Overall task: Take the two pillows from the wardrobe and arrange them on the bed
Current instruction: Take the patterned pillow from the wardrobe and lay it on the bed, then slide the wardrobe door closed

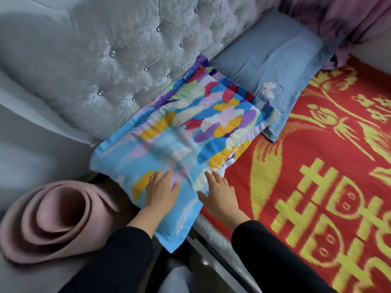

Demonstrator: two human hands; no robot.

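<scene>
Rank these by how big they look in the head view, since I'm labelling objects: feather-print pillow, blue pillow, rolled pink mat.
1. feather-print pillow
2. blue pillow and rolled pink mat: similar; the pillow is partly covered and the mat is nearer, so unranked.

- Two pillows: one colorful pillow (pixel 182 132) and one blue pillow (pixel 268 60).
- Two hands: left hand (pixel 160 192), right hand (pixel 220 193).
- One red blanket (pixel 317 166).
- One pink rolled mat (pixel 53 218).
- One gray headboard (pixel 105 49).

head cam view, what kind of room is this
Most likely a bedroom: a tufted grey headboard, a blue pillow and a feather-print pillow against it, and a red blanket covering the bed.
</scene>
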